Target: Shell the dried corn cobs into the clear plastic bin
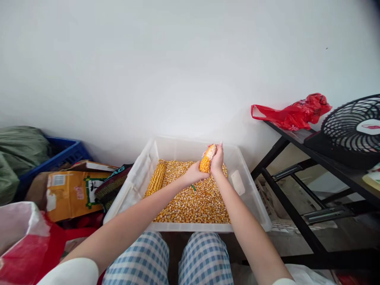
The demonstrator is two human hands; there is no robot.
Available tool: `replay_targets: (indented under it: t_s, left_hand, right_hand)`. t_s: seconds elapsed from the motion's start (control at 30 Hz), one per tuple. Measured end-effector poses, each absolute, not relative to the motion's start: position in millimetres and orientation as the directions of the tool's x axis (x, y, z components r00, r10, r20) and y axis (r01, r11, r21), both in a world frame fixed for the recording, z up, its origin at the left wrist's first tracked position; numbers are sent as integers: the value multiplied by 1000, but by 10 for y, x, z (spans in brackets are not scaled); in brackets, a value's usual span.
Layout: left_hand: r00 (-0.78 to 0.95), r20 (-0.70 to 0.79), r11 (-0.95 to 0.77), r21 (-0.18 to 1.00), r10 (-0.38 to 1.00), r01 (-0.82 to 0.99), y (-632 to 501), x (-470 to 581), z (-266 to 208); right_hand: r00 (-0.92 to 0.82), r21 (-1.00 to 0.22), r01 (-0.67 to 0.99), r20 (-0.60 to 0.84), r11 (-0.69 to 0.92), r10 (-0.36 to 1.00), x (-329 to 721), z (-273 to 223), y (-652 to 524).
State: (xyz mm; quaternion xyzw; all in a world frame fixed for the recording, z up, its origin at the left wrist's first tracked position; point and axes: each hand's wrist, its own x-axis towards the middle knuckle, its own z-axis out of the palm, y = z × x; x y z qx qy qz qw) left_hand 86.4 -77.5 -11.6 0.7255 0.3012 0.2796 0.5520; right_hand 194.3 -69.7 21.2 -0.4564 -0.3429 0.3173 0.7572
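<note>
A partly stripped corn cob (205,163) is held between my two hands above a translucent plastic bin (249,194). Its upper end looks pale and bare, while yellow kernels cover the lower part. My left hand (194,174) wraps the lower end from the left. Around the upper right side closes my right hand (217,160), its fingers partly behind the cob. Loose corn kernels (190,206) spread thickly over the bin's floor. Whole yellow ears of corn (156,178) lie along the bin's left wall. A small green piece (193,187) rests on the kernels below my left hand.
Right of the bin stands a black metal-framed table (292,190), carrying a red plastic bag (297,113) and a black fan (353,124). To the left are a cardboard box (73,194), a blue crate (67,154) and a red-and-white bag (26,241). A white wall (178,71) rises behind.
</note>
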Motion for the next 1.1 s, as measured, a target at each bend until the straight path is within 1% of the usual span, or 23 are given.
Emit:
replay_targets:
  t_s: [0.07,0.13,0.17,0.2,0.27,0.33,0.37,0.43,0.53,0.6,0.7,0.77,0.83,0.87,0.93,0.97,1.03,1.1]
  left_hand:
    - [703,38,-153,983,710,101,-738,828,-94]
    - [704,22,-165,977,710,135,-706,791,-95]
    - [681,21,-195,964,732,180,-695,778,-108]
    - [644,29,-238,941,764,239,-688,771,-129]
    - [548,67,-321,867,834,381,-691,778,-184]
    - [494,97,-366,794,864,485,-713,806,-236]
    - [491,98,-375,778,865,504,-727,823,-255]
    - [504,101,-379,788,858,486,-755,854,-266]
    - [553,100,-346,866,827,360,-794,870,-226]
    - [618,38,-250,932,785,261,-820,860,-179]
    - [714,-49,-89,984,699,155,-844,830,-101]
    - [754,-59,-60,990,654,129,-833,808,-55]
    - [777,-62,-71,988,627,137,-804,792,-25]
    - [774,-67,-87,984,630,156,-787,787,-19]
    - [731,-76,-133,966,678,224,-758,785,-32]
    - [697,-73,-166,949,713,269,-749,789,-50]
    - [624,-43,-229,909,781,349,-744,802,-97]
    - [596,-12,-252,899,803,358,-755,821,-147]
  right_hand:
    - [530,-936,-120,220,330,819,2016,214,-667]
    - [523,-959,-81,192,272,830,2058,213,-646]
    - [516,-964,-102,160,246,841,2057,209,-642]
    - [502,-961,-161,117,225,857,2041,201,-641]
    - [471,-919,-342,14,197,882,1974,173,-648]
    - [498,-849,-488,-81,202,863,1895,132,-660]
    - [532,-824,-521,-111,222,839,1863,113,-667]
    - [593,-811,-514,-100,280,799,1825,88,-677]
    - [612,-825,-412,64,386,788,1820,98,-692]
    - [604,-844,-328,157,423,781,1830,120,-701]
    - [595,-873,-248,205,421,777,1870,147,-703]
    - [562,-885,-241,208,399,801,1928,162,-690]
    - [507,-907,-223,205,356,837,2000,181,-670]
    - [484,-921,-205,198,330,852,2031,192,-660]
    - [454,-943,-187,165,274,876,2056,204,-648]
    - [437,-946,-213,131,244,890,2044,204,-647]
    - [406,-921,-340,36,188,913,1974,182,-652]
    - [420,-861,-484,-71,157,905,1874,137,-662]
